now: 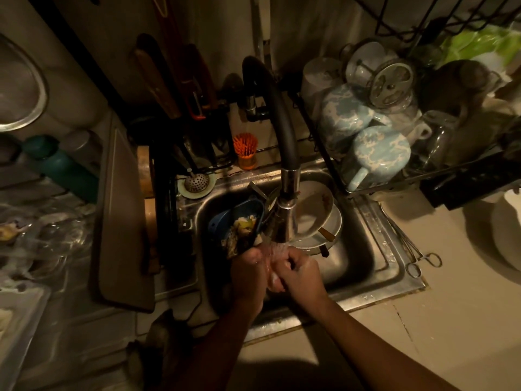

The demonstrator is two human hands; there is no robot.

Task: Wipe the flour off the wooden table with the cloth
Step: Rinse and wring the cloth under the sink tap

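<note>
Both my hands are together over the steel sink [363, 258], right under the spout of the black faucet [284, 153], where water runs onto them. My left hand [248, 277] and my right hand [300, 275] are curled around a pale, wet bunch that looks like the cloth [275, 280], squeezed between them. Most of the bunch is hidden by my fingers. No wooden table and no flour are in view.
Dirty white plates [315, 213] and a blue container [242, 215] with food scraps fill the sink's back. A dish rack with blue mugs [372, 153] stands at the right, metal forceps [423, 262] lie on the counter, and a cutting board [121, 221] is at the left.
</note>
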